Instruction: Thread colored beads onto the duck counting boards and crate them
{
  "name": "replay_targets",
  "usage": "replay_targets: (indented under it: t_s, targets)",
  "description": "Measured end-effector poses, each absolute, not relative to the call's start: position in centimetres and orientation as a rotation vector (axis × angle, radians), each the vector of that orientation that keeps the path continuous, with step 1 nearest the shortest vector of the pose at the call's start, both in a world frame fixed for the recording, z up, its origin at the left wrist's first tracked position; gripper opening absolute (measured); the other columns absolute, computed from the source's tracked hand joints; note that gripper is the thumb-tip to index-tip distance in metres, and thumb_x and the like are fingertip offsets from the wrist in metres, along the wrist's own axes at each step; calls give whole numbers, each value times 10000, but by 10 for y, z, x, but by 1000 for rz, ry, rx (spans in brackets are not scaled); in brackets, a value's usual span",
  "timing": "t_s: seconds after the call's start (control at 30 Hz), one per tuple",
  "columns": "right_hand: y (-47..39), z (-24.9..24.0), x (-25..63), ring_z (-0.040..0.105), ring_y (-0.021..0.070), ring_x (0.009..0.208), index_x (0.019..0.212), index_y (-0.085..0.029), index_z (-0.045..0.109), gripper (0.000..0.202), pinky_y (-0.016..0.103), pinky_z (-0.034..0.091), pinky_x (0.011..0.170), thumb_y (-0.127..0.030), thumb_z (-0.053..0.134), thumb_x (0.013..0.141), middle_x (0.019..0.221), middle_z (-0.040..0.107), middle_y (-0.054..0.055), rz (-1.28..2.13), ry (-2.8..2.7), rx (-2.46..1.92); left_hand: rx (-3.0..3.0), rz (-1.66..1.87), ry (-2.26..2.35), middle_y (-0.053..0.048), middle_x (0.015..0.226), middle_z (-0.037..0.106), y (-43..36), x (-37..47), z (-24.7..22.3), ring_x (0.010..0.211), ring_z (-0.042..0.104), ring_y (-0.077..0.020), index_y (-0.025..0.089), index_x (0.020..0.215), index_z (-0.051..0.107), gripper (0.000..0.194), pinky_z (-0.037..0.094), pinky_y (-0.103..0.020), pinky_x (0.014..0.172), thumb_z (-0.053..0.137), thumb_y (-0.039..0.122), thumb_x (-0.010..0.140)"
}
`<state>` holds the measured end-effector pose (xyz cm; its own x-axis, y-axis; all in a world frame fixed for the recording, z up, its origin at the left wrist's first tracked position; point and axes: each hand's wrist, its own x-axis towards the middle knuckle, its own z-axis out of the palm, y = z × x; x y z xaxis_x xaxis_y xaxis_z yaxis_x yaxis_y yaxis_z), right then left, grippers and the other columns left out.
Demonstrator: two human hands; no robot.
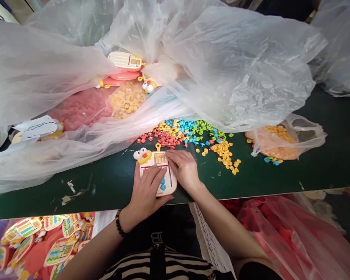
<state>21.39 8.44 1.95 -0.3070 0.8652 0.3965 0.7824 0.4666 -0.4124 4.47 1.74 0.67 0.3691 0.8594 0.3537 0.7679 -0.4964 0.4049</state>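
A cream toy board (pixel 172 186) with a pink edge, slots and a yellow duck head with bulging eyes (pixel 142 154) lies at the table's front edge. Small blue pieces (pixel 163 184) sit on its lower part. My left hand (pixel 147 190) grips the board from the left, its fingers across the face and its thumb by the bottom edge. At the upper right corner rests my right hand (pixel 183 167), fingers bent together over the board; anything between them is hidden. Just behind lie loose red pieces (pixel 167 139), blue pieces (pixel 189 132), green pieces (pixel 204 126) and yellow pieces (pixel 224 153).
Large clear plastic bags (pixel 236 66) cover the back of the green table (pixel 111 171), with more toy boards (pixel 125 61) among them. A small bag of yellow pieces (pixel 277 142) lies at right. Below the table are finished-looking boards (pixel 58 251) at left and red items in plastic (pixel 286 229) at right.
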Motion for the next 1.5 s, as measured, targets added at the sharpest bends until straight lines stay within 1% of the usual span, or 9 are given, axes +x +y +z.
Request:
replay_targets:
  t_s: [0.23,0.43,0.6,0.7,0.87,1.03,1.13,1.33,1.5]
  targets:
    - [49,19,209,604,258,1158,1147,-184,666,276,400,486,905,-230,486,942,1180,694,83,159,-2228,-1404,2432,860,1488,-175,1302,570,17,47,7,1239,513,-271,120,1363,398,692,93,-546,1179,616,473,810]
    - [33,14,202,365,287,1388,1294,-206,570,405,466,457,998,-141,407,929,1334,597,52,445,-2277,-1257,2475,892,1483,-199,1390,502,18,49,7,1293,471,-273,91,1411,324,692,102,-557,1172,563,417,849]
    - [73,19,243,638,219,1109,1104,-256,685,303,405,519,933,-189,451,925,1164,700,48,370,-2015,-1312,2484,830,1467,-128,1332,577,17,48,8,1230,520,-276,161,1297,502,567,60,-567,1174,600,463,827]
    - [118,24,283,684,251,959,1004,-209,720,257,428,533,865,-202,492,887,1016,739,85,153,-1813,-1611,2498,833,1468,-109,1298,606,17,47,7,1214,529,-282,186,1217,574,492,72,-576,1169,606,477,821]
    - [164,28,315,685,234,805,825,-217,739,161,357,534,738,-161,596,778,890,741,57,206,-2088,-1763,2515,817,1497,-148,1380,529,16,48,7,1225,521,-285,177,1226,568,511,84,-585,1159,595,493,825]
    - [135,38,281,676,244,883,899,-220,729,173,381,532,795,-242,561,864,943,736,72,67,-1908,-1587,2541,779,1515,-150,1386,522,16,50,7,1227,516,-285,188,1210,572,506,91,-593,1157,605,503,816]
    - [110,33,242,679,212,906,948,-246,721,180,362,536,837,-294,554,902,948,741,45,252,-1944,-1351,2562,770,1537,-162,1362,540,17,51,7,1208,527,-293,181,1180,587,482,104,-608,1149,611,491,811]
    - [90,9,213,669,206,964,1064,-227,704,238,354,506,843,-260,501,943,1076,736,52,155,-2208,-1269,2598,760,1545,-194,1342,545,18,52,7,1202,532,-305,164,1197,575,510,136,-626,1134,612,497,812]
    - [77,24,220,639,230,1029,1064,-210,698,238,365,493,824,-259,501,941,1112,725,57,85,-2338,-1278,2585,782,1536,-192,1340,549,18,51,5,1195,539,-305,166,1214,573,525,140,-624,1134,618,498,809]
